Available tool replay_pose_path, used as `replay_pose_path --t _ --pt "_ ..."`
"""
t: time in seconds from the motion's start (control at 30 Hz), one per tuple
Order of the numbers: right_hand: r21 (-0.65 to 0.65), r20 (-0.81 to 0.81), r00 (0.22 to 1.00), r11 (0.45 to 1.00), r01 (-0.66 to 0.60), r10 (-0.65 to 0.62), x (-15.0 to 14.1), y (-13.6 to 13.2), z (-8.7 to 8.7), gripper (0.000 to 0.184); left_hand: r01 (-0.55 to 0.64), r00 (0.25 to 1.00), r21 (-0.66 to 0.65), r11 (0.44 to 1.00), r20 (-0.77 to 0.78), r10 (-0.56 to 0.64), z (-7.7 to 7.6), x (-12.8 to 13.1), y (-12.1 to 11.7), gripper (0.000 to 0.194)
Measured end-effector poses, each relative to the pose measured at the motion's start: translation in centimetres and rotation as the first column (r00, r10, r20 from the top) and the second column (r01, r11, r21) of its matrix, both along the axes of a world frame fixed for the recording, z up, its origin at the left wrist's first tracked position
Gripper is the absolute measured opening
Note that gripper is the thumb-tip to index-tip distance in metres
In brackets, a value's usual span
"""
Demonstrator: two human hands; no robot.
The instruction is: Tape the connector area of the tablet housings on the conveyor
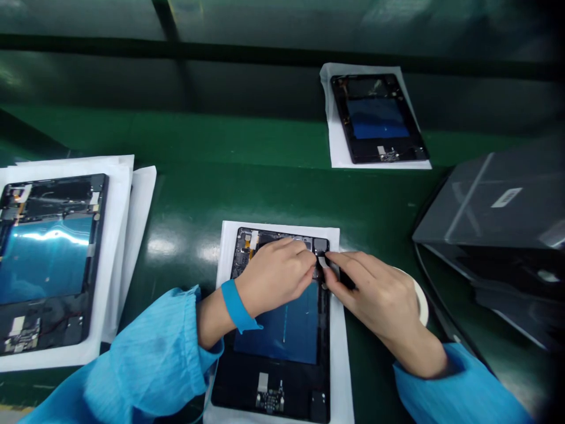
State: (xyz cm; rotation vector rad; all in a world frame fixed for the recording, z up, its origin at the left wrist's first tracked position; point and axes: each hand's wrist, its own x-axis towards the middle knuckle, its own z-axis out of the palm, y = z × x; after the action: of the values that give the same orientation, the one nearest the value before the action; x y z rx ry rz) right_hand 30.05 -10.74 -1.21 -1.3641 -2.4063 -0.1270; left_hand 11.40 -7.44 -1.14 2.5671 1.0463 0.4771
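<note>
An opened tablet (pixel 276 377) with a blue battery area lies before me on a white sheet (pixel 342 377). My left hand (pixel 282 274), a blue band (pixel 238 306) at its wrist, reaches across the upper part of the tablet, fingers closed in a pinch near the top right corner. What those fingers hold is hidden. From the right, my right hand (pixel 379 294) pinches a small pale strip (pixel 323 261) between thumb and forefinger at the same corner. The two sets of fingertips nearly meet there. Partly behind my right hand shows a white roll (pixel 421 300).
On the left, another opened tablet (pixel 53 324) rests on white sheets (pixel 136 218). A third opened tablet (pixel 379 118) lies on a white sheet at the back. Dark grey panels (pixel 485 206), seemingly stacked, and a black cable (pixel 430 282) occupy the right side of the green table (pixel 189 200).
</note>
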Motion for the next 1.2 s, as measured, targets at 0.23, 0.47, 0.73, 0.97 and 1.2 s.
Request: replay_pose_path --t 0.23,0.47,0.73,0.97,1.2 --pt "0.017 0.005 1.000 1.000 0.020 -0.020 -0.25 0.07 0.13 0.012 0.000 1.000 0.006 1.000 -0.001 0.000 -0.14 -0.03 -0.02 0.018" --pt "0.007 0.015 0.999 0.999 0.052 -0.053 -0.46 -0.08 0.11 0.011 0.000 1.000 0.020 1.000 0.004 0.000 -0.27 0.01 0.05 0.019" --pt "-0.004 0.013 0.997 0.997 0.077 -0.076 -0.69 -0.08 0.07 0.011 0.001 1.000 0.015 1.000 0.000 -0.001 -0.22 0.04 0.06 0.019" --pt "-0.049 -0.042 0.998 0.998 0.043 -0.045 -0.77 0.05 0.12 0.010 -0.012 1.000 0.007 1.000 0.004 0.012 -0.18 -0.01 0.02 0.019" --pt "-0.085 -0.116 0.993 0.996 -0.033 0.023 -0.70 0.14 0.09 0.009 -0.007 1.000 0.017 1.000 0.009 0.007 -0.35 0.02 -0.04 0.017"
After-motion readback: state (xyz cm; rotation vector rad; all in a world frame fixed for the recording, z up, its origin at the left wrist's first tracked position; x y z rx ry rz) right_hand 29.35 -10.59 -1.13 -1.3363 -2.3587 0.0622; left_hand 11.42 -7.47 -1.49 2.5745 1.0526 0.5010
